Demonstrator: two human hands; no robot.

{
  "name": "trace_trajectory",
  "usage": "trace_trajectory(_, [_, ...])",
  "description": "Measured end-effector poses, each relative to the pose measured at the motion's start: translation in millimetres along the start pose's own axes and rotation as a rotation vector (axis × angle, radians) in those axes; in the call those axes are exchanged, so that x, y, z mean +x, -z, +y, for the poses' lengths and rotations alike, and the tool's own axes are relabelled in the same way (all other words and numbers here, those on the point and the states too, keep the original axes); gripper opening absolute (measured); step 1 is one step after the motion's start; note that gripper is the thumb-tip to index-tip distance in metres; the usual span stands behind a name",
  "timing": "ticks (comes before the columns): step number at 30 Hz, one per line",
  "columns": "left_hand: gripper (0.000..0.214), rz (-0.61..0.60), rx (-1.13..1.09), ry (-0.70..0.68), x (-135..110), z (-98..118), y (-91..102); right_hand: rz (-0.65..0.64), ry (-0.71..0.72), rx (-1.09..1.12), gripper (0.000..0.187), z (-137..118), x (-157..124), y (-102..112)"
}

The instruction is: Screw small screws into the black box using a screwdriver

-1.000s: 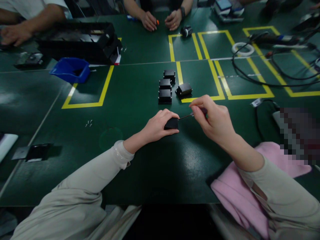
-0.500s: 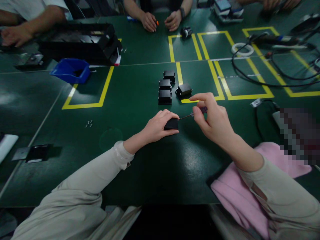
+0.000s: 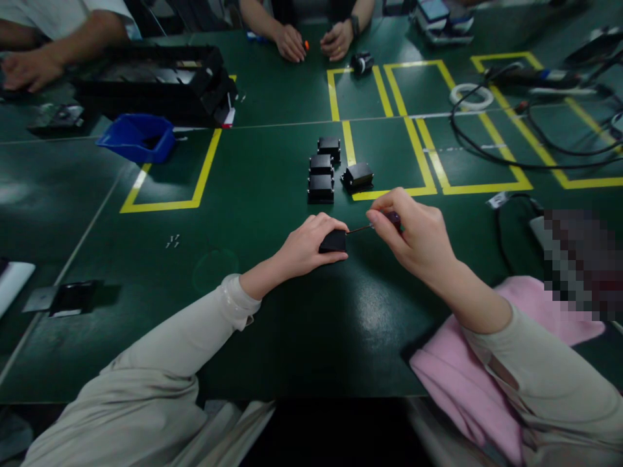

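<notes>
My left hand (image 3: 304,245) is wrapped over a small black box (image 3: 333,242) and presses it onto the green table (image 3: 272,194). My right hand (image 3: 413,237) pinches a thin screwdriver (image 3: 374,225) with a purple handle. Its metal tip touches the right side of the box. Several more small black boxes (image 3: 322,176) stand just beyond my hands, three in a column and one black box (image 3: 358,175) askew on a yellow line.
A blue bin (image 3: 137,135) and a long black tray (image 3: 156,81) lie at the far left. Other people's hands (image 3: 314,40) rest at the far edge. Black cables (image 3: 506,139) loop at the right. Tiny screws (image 3: 172,240) lie left of me. A pink cloth (image 3: 467,383) covers my lap.
My right hand's fingers lifted, then curled back round the screwdriver handle, rolling it. The left hand and the box stayed still.
</notes>
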State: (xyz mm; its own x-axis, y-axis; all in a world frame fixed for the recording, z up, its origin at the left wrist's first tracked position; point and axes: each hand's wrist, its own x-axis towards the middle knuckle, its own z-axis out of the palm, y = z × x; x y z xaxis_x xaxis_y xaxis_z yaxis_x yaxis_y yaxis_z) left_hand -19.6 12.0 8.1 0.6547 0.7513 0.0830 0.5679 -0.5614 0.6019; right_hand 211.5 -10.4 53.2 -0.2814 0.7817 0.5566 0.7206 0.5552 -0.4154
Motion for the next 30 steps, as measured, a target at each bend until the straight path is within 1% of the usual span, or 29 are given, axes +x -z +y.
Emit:
trace_trajectory(3, [0.043,0.001,0.000,-0.001,-0.3,0.1,0.1,0.002,0.000,-0.016,0.016,-1.0,0.1,0.3])
trace_trajectory(6, [0.044,-0.003,0.000,0.004,-0.4,0.2,0.2,0.002,0.013,-0.018,0.020,-1.9,0.7,1.2])
trace_trajectory(13, [0.043,-0.006,0.006,0.012,0.3,0.7,0.4,-0.019,0.012,-0.044,0.020,-1.6,0.5,2.0])
trace_trajectory(21, [0.043,0.001,0.003,0.003,0.0,0.7,0.2,0.004,0.042,0.006,0.019,-1.4,1.0,2.4])
trace_trajectory(30, [0.044,-0.003,0.004,0.008,0.0,0.5,0.4,-0.002,0.002,-0.001,0.021,-2.0,1.2,1.6])
